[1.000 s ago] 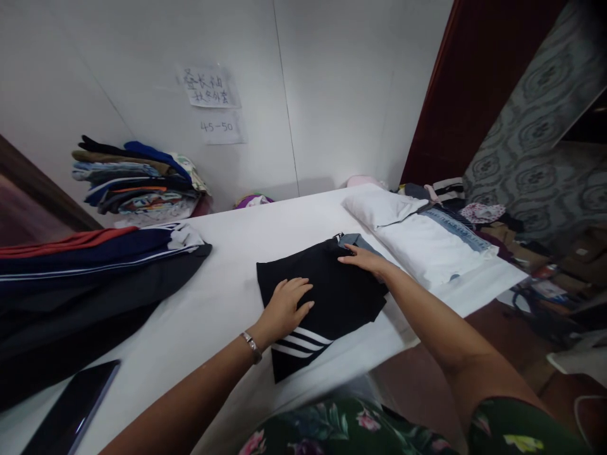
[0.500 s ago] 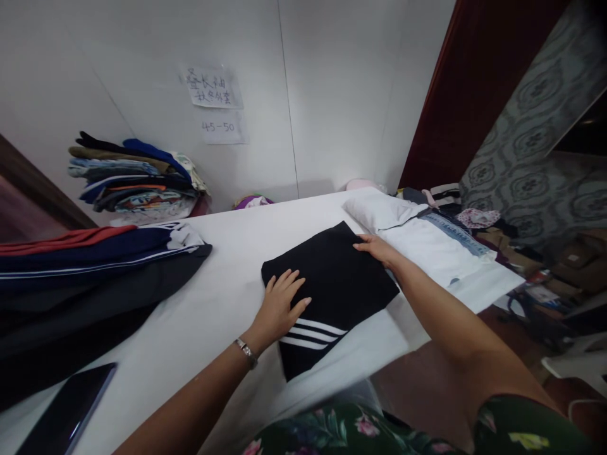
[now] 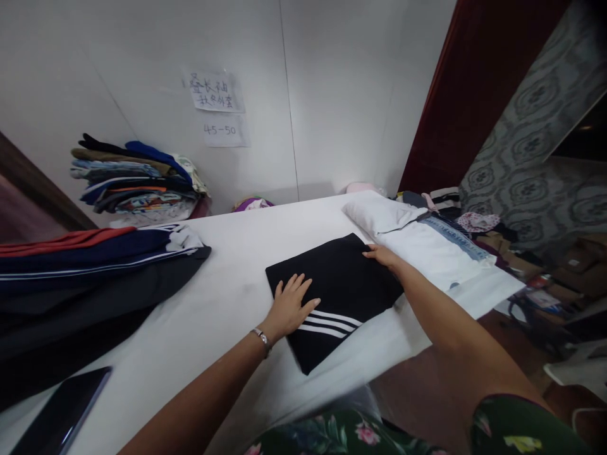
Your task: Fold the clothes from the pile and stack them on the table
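A folded black garment (image 3: 336, 272) with three white stripes across its near corner lies on the white tabletop. Whether it is a jacket or trousers, I cannot tell. My left hand (image 3: 290, 308) rests flat on its left part, fingers spread. At the right edge, my right hand (image 3: 383, 256) has its fingers closed on the fabric, fingertips on top. The far side of that grip is hidden.
Dark clothes (image 3: 85, 297) are heaped on the left, behind a phone (image 3: 61, 411). A folded clothes stack (image 3: 137, 180) stands by the wall. White clothing (image 3: 417, 246) lies at right, near the table edge. Two handwritten papers (image 3: 218, 95) hang on the wall.
The black garment has shifted slightly to the right, and both hands have moved with it. Its near corner now sits further right, with the stripes more slanted.
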`<move>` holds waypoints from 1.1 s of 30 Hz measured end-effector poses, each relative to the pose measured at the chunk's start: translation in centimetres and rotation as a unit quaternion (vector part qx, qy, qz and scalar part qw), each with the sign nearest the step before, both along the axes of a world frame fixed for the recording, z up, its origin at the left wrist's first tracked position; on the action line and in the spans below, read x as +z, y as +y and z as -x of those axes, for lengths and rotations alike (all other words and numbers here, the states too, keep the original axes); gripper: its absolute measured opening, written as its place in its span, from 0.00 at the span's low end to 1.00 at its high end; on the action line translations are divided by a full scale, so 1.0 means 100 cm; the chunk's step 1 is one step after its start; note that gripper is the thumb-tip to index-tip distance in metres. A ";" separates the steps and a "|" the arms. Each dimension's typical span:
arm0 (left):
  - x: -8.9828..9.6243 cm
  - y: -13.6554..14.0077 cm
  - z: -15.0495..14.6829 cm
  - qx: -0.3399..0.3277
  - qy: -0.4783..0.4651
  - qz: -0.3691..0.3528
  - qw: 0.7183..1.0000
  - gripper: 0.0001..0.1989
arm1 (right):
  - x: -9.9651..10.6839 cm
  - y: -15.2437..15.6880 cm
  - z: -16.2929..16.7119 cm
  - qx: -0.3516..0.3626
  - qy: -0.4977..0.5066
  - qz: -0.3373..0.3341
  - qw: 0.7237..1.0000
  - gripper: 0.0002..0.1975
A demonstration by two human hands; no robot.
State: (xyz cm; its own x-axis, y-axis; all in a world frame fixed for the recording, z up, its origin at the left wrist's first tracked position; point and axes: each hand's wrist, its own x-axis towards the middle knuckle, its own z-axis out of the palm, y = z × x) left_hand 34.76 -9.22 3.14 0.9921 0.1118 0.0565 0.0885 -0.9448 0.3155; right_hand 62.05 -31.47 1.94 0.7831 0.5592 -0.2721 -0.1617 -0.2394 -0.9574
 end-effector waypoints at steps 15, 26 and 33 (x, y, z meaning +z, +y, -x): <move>-0.019 -0.011 -0.003 -0.013 -0.001 -0.062 0.998 0.31 | 0.014 0.004 -0.005 0.000 -0.165 0.139 0.976 0.23; -0.022 -0.011 -0.003 -0.011 -0.017 -0.065 0.998 0.30 | 0.018 0.048 0.071 0.186 -0.487 0.311 0.794 0.32; -0.026 -0.013 -0.002 -0.014 -0.036 -0.066 0.997 0.29 | -0.012 0.032 0.036 0.157 -0.435 0.379 0.802 0.35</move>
State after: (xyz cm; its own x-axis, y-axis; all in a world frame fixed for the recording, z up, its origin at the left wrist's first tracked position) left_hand 34.93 -10.49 0.53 0.9876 0.0706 0.1399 0.0428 -0.9804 0.1924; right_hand 58.46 -28.28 0.69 0.7141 0.6980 -0.0544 0.6698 -0.7037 -0.2369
